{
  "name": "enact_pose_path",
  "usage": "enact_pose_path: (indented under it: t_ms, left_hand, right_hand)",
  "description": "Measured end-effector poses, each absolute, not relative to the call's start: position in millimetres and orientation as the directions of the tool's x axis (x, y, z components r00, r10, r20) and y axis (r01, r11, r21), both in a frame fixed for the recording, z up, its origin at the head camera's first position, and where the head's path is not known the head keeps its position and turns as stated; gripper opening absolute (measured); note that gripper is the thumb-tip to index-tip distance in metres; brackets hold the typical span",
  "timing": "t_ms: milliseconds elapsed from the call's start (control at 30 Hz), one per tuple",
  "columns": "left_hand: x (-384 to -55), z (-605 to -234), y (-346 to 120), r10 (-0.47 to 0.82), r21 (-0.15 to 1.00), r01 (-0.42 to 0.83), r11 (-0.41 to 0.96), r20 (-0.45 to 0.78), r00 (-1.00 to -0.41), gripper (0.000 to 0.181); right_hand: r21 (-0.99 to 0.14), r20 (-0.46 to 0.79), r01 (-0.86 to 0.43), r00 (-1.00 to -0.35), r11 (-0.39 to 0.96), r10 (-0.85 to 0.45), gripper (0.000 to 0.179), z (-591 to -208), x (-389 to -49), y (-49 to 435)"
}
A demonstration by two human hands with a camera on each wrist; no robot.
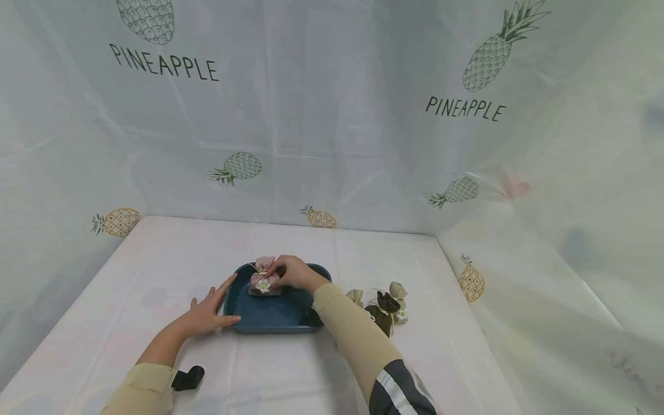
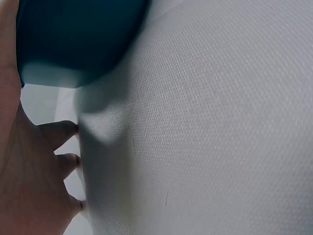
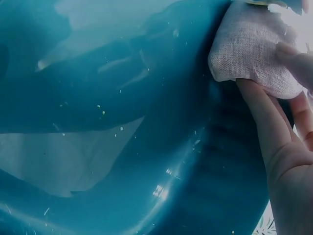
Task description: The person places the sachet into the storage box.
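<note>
A small pink cloth drawstring pouch [image 1: 255, 283] with a white flower on its front is at the back left of the dark blue tray [image 1: 264, 323]. My right hand [image 1: 297, 272] pinches the pouch between thumb and fingers. In the right wrist view, the thumb presses one face of the pouch [image 3: 249, 49] and the other fingers lie against its underside, above the glossy tray [image 3: 161, 107]. At the tray's left side, my left hand [image 1: 204, 315] rests with fingers spread, fingertips right at the rim. The left wrist view shows these spread fingers beside the tray wall [image 2: 54, 73].
To the right of the tray sit a dark brown pouch [image 1: 381, 319] and a beige pouch [image 1: 397, 290], with another beige one [image 1: 355, 297] partly behind my right sleeve. A pineapple-print sheet [image 1: 332, 115] hangs behind and beside the white-covered table [image 1: 275, 374].
</note>
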State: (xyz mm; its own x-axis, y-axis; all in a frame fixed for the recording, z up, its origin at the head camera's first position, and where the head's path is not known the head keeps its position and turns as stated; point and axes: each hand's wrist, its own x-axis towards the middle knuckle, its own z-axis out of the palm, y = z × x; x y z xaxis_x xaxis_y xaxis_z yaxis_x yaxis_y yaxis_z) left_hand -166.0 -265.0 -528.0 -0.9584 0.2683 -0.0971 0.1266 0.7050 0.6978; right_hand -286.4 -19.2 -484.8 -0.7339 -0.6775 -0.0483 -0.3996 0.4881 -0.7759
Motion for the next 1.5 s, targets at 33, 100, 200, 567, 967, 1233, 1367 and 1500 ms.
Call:
enact_pose_path:
  t_ms: [33,100,200,567,967,1233,1367,1500]
  left_hand:
    - [-166,-528,-265,0.269,0.697,0.128,0.706,-0.096,-0.958,0.102]
    - [-167,-529,-265,0.272,0.695,0.133,0.706,-0.093,-0.958,0.102]
    - [-168,-528,-265,0.276,0.694,0.139,0.706,-0.09,-0.957,0.102]
    - [-166,-527,-264,0.269,0.699,0.125,0.704,-0.101,-0.958,0.102]
    - [-168,-531,-265,0.27,0.695,0.128,0.708,-0.099,-0.958,0.103]
    - [-169,-531,-265,0.272,0.698,0.135,0.703,-0.089,-0.958,0.103]
    - [-170,-531,-265,0.279,0.701,0.14,0.699,-0.087,-0.956,0.103]
    - [-169,-530,-265,0.282,0.701,0.138,0.7,-0.094,-0.955,0.103]
  right_hand:
    - [-0.773,-0.05,-0.404,-0.73,0.49,-0.681,0.023,-485,-287,-19]
    - [-0.769,-0.058,-0.41,-0.719,0.491,-0.693,0.024,-483,-287,-18]
    - [-0.762,-0.074,-0.421,-0.698,0.492,-0.712,0.027,-480,-287,-16]
    - [-0.804,-0.132,-0.35,-0.684,0.481,-0.717,0.036,-464,-287,-4]
    - [-0.777,-0.142,-0.378,-0.674,0.503,-0.725,0.046,-440,-275,23]
    - [-0.79,-0.137,-0.383,-0.651,0.479,-0.747,0.047,-429,-263,44]
    - [-0.799,-0.157,-0.36,-0.648,0.481,-0.745,0.048,-426,-255,58]
    - [-0.788,-0.163,-0.377,-0.634,0.486,-0.756,0.049,-421,-248,71]
